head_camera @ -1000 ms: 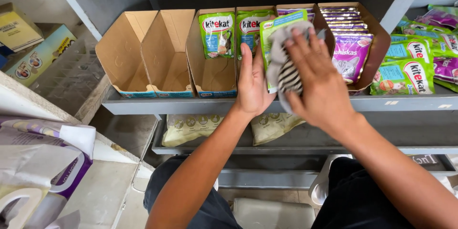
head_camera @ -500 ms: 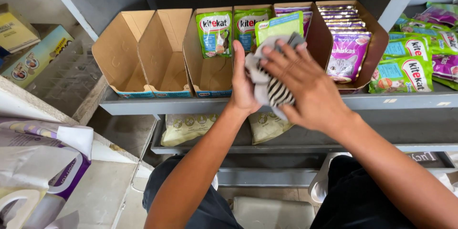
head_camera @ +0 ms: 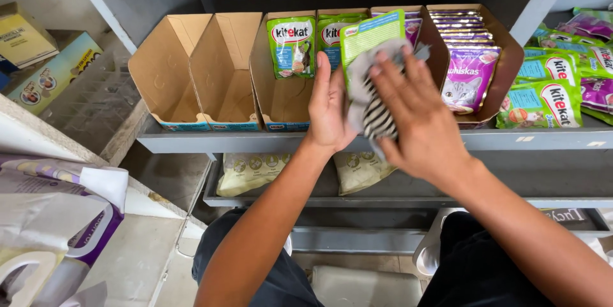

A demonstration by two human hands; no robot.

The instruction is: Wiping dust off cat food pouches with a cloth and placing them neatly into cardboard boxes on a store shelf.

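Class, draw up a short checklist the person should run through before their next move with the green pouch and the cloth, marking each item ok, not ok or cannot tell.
1. Green pouch supported from behind by left hand: ok.
2. Striped cloth pressed flat on the pouch under right hand: ok.
3. Pouch face wiped clean: cannot tell, cloth and hand cover most of it.
4. Free room in a cardboard tray on the shelf: ok, two pouches at the back only.
5. Shelf edge bare below the hands: ok.

Open cartons (head_camera: 211, 77) left of pouch-filled cartons (head_camera: 472, 58)
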